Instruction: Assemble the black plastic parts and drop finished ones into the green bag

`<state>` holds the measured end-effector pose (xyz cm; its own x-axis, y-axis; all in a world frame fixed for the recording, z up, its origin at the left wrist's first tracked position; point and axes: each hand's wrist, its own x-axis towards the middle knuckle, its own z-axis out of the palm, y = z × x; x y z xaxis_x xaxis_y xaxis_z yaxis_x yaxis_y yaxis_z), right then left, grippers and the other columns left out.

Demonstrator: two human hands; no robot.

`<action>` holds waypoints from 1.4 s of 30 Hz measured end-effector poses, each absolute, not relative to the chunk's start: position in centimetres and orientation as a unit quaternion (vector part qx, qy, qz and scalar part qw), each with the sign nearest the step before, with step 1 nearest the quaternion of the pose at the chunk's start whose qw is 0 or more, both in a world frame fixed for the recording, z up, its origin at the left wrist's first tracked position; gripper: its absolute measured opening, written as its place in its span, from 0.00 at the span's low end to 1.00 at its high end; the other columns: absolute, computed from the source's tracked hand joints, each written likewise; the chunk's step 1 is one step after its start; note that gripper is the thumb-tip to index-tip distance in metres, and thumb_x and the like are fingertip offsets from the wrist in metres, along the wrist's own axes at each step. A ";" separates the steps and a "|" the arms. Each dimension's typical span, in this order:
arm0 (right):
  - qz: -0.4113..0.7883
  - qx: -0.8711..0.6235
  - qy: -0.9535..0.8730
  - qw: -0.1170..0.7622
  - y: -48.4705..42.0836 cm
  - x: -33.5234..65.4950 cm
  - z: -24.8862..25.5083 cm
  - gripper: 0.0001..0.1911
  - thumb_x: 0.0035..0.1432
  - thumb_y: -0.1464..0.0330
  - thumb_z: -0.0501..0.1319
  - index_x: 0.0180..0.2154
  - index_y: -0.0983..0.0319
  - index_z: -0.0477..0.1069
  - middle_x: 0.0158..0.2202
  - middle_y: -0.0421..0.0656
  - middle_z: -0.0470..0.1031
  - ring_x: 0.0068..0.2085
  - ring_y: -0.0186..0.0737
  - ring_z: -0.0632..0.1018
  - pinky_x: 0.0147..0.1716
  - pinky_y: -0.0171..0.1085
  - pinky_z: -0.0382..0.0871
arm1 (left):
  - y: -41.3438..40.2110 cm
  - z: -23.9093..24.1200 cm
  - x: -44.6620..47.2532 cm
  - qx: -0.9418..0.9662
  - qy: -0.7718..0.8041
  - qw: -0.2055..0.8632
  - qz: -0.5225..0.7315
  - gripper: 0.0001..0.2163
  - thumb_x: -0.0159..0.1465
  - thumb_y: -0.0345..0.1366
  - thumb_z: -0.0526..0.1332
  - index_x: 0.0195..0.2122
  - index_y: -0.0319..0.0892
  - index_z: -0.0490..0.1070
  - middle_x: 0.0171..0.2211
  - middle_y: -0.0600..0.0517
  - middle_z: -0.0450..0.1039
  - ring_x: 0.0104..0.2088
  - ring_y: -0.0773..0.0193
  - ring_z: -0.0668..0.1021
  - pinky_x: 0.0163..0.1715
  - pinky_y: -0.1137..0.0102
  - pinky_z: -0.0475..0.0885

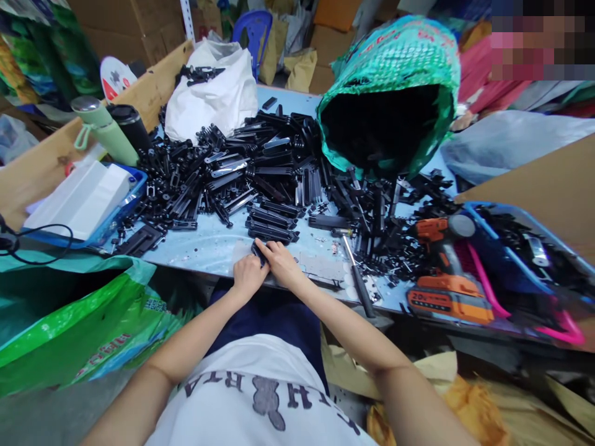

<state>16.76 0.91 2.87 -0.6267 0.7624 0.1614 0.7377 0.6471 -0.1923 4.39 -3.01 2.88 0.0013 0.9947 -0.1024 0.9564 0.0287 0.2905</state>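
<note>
At the table's front edge my left hand [250,274] is closed around a small black plastic part [259,253], most of which the fingers hide. My right hand [281,262] meets it there, its fingers bent onto the same part. Just beyond both hands lies a row of long black plastic pieces [272,224]. A flat grey metal plate [323,270] is beside my right hand, and a hammer [357,275] with a dark handle rests to the right of it.
Piles of black parts [279,148] cover the blue table [204,244]. A green woven sack [390,56] gapes at the back right. An orange cordless drill [446,272] stands near a blue bin [511,248]. Bottles [105,127] stand at left. Another person is partly visible at upper right.
</note>
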 end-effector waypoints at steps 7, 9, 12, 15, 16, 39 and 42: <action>-0.052 -0.491 -0.849 0.190 -2.0 26.1 2.7 0.30 0.57 0.51 0.55 0.52 0.66 0.64 0.50 0.56 0.67 0.48 0.52 0.69 0.44 0.47 0.64 | -0.6 3.4 2.5 0.877 0.459 0.040 0.138 0.16 0.66 0.44 0.50 0.46 0.39 0.69 0.42 0.42 0.72 0.44 0.57 0.73 0.43 0.65 0.65; -0.073 -0.493 -0.854 0.150 -2.3 28.5 1.8 0.28 0.55 0.47 0.53 0.38 0.66 0.71 0.36 0.53 0.72 0.38 0.47 0.72 0.35 0.41 0.64 | 1.0 3.4 3.1 0.917 0.379 0.044 0.112 0.16 0.65 0.44 0.52 0.48 0.40 0.68 0.43 0.42 0.72 0.43 0.58 0.73 0.43 0.65 0.64; -0.067 -0.488 -0.861 0.125 -1.8 29.9 1.5 0.28 0.58 0.47 0.49 0.23 0.64 0.69 0.22 0.45 0.69 0.26 0.37 0.70 0.27 0.35 0.57 | 2.8 3.7 4.4 0.922 0.374 0.072 0.068 0.18 0.65 0.46 0.52 0.40 0.37 0.72 0.38 0.42 0.73 0.38 0.60 0.74 0.39 0.68 0.65; -0.003 -0.468 -0.875 0.124 -1.2 30.0 2.6 0.31 0.61 0.48 0.43 0.22 0.63 0.68 0.21 0.43 0.69 0.24 0.34 0.69 0.25 0.34 0.53 | 2.9 4.5 4.9 0.907 0.404 0.108 0.052 0.21 0.66 0.47 0.47 0.32 0.38 0.74 0.32 0.44 0.74 0.34 0.61 0.75 0.34 0.69 0.65; 0.028 -0.451 -0.884 0.120 -1.2 29.9 3.2 0.32 0.62 0.48 0.41 0.22 0.63 0.68 0.21 0.43 0.69 0.24 0.34 0.69 0.25 0.33 0.53 | 2.7 4.7 4.8 0.903 0.409 0.118 0.052 0.22 0.67 0.47 0.46 0.31 0.39 0.74 0.31 0.45 0.75 0.33 0.61 0.76 0.33 0.70 0.64; -0.033 -0.358 -0.931 0.072 -2.0 27.8 10.4 0.33 0.54 0.41 0.44 0.22 0.63 0.66 0.20 0.43 0.67 0.24 0.37 0.68 0.29 0.37 0.55 | -2.1 7.0 1.8 0.888 0.443 0.076 0.097 0.29 0.66 0.52 0.39 0.26 0.38 0.71 0.24 0.45 0.74 0.28 0.59 0.77 0.27 0.69 0.65; 0.050 -0.276 -0.948 0.151 -3.6 28.5 11.0 0.35 0.57 0.42 0.38 0.19 0.62 0.63 0.18 0.41 0.64 0.22 0.35 0.66 0.27 0.37 0.55 | -4.0 7.9 1.0 0.916 0.331 0.147 0.172 0.32 0.65 0.55 0.34 0.25 0.39 0.70 0.20 0.47 0.71 0.23 0.63 0.74 0.25 0.70 0.64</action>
<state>28.50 -3.62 10.95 -0.8015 0.5390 0.2592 0.5085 0.8422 -0.1790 0.99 -4.05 7.92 0.7215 0.6575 0.2171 0.5569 -0.7373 0.3823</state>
